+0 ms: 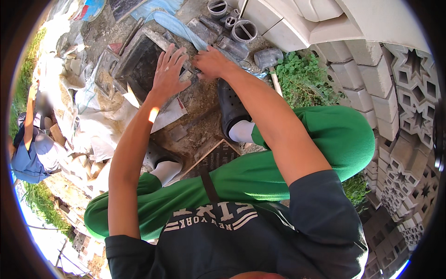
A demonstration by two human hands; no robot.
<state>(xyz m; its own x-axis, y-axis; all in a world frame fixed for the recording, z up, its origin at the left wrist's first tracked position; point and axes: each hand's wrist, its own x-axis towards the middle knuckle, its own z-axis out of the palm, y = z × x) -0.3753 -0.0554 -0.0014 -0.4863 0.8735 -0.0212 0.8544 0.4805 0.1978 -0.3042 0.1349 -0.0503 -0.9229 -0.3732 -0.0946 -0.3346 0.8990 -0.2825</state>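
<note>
My left hand (pixel 169 74) is stretched out with its fingers spread, over the right edge of a dark, square, box-like mould (pixel 135 69). Nothing shows in its grasp. Close beside it, my right hand (pixel 213 63) has its fingers curled in, at the lower end of a twisted blue sheet (pixel 174 25). Whatever those fingers may hold is hidden from view. Below the hands, a flat-bladed tool (pixel 179 132) lies on the dirt between my dark clogs (pixel 231 104).
Several grey cylinders (pixel 244 31) stand or lie beyond my right hand. Green plants (pixel 304 83) grow next to stacked concrete blocks (pixel 362 74) on the right. Crumpled white sacks (pixel 107 128) cover ground at left, where another person (pixel 30 156) sits.
</note>
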